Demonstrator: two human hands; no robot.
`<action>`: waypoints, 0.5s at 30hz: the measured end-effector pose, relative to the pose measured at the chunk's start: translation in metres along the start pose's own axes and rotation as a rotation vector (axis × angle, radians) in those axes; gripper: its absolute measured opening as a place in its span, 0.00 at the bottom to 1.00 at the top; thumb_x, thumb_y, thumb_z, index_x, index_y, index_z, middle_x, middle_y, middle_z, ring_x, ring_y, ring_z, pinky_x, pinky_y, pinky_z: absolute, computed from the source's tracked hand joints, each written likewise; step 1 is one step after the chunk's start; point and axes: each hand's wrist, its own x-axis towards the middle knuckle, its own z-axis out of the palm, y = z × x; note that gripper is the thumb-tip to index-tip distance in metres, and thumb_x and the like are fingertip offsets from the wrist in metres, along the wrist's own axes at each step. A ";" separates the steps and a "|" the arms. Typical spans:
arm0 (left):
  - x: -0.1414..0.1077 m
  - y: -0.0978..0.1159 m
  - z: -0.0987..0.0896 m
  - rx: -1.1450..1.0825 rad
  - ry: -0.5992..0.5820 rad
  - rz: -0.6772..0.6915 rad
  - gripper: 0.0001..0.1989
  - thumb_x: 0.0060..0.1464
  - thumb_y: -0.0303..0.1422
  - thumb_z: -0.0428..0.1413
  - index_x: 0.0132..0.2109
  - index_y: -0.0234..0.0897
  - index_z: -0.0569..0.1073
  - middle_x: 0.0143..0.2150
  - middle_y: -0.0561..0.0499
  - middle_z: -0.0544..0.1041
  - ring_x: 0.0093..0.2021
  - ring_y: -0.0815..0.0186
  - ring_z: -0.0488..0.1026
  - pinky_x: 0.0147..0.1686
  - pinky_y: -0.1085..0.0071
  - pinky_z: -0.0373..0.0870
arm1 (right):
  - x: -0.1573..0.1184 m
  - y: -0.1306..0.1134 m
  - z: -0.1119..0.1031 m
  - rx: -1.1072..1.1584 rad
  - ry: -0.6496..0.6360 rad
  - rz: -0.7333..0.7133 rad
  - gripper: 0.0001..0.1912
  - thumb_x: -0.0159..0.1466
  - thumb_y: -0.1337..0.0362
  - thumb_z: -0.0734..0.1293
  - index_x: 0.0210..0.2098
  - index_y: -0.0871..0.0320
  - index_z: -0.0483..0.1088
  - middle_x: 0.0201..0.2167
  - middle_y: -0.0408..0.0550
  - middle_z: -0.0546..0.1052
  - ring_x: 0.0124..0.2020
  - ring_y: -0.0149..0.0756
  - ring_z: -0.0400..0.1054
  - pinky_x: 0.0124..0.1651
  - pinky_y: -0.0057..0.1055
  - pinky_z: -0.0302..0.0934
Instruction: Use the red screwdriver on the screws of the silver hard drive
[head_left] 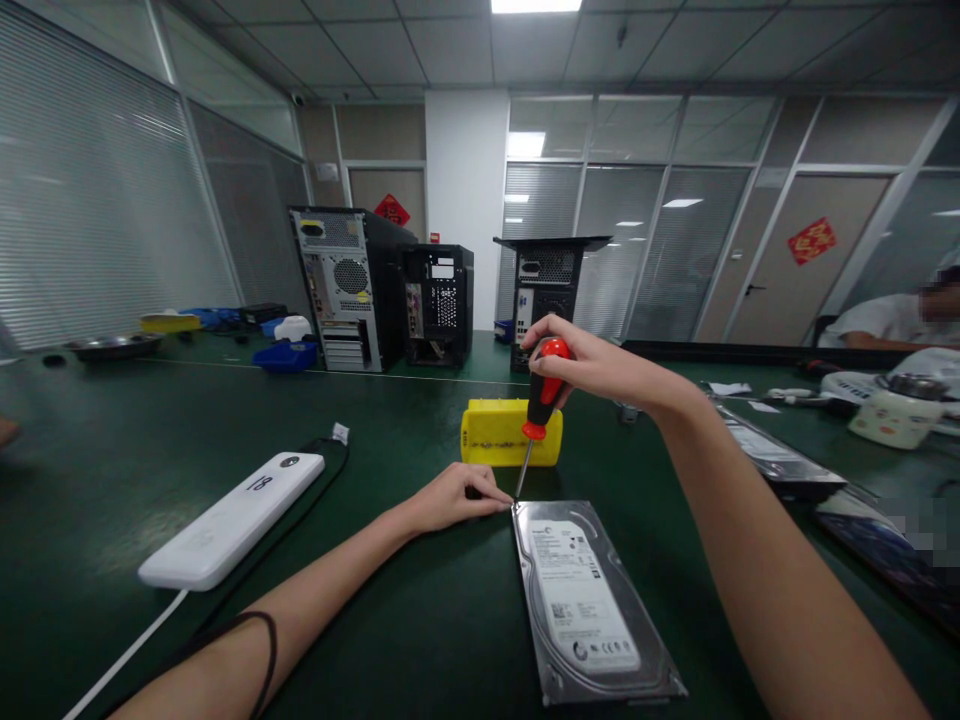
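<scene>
A hard drive (581,590) lies flat on the green table, label side up. My right hand (559,355) is closed round the red and black handle of a screwdriver (541,400), held tilted above the drive. The screwdriver's tip meets the drive's far left corner. My left hand (461,497) rests on the table with thumb and finger pinched at that same corner, by the tip. Whatever is between those fingertips is too small to make out. Just behind both hands stands a yellow plastic bin (491,432).
A white power bank (232,520) with cables lies at left; a black cable crosses my left forearm. Computer cases (352,285) stand at the back beside a blue bin (285,357). At right are another hard drive (780,455), a lidded jar (896,415) and a seated person (874,325).
</scene>
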 end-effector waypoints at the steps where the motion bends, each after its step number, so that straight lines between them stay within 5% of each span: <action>1: 0.000 0.000 0.000 0.000 -0.001 -0.006 0.12 0.56 0.37 0.55 0.45 0.39 0.77 0.34 0.50 0.73 0.34 0.68 0.68 0.34 0.75 0.61 | 0.000 0.000 0.000 0.024 -0.008 0.000 0.15 0.60 0.65 0.61 0.47 0.57 0.59 0.31 0.44 0.69 0.32 0.31 0.66 0.32 0.26 0.66; 8: 0.000 0.002 0.000 -0.002 0.007 0.006 0.12 0.56 0.37 0.55 0.44 0.39 0.77 0.34 0.50 0.73 0.34 0.68 0.68 0.34 0.75 0.62 | -0.002 0.001 -0.003 0.252 -0.136 -0.064 0.16 0.61 0.63 0.62 0.48 0.55 0.56 0.39 0.46 0.69 0.37 0.33 0.68 0.37 0.29 0.68; 15: 0.000 0.004 -0.001 0.020 0.010 0.006 0.12 0.56 0.39 0.55 0.44 0.39 0.78 0.34 0.50 0.73 0.33 0.68 0.69 0.34 0.75 0.61 | 0.003 0.000 0.001 0.154 -0.091 -0.119 0.11 0.61 0.56 0.63 0.37 0.58 0.64 0.35 0.47 0.71 0.35 0.33 0.68 0.36 0.30 0.66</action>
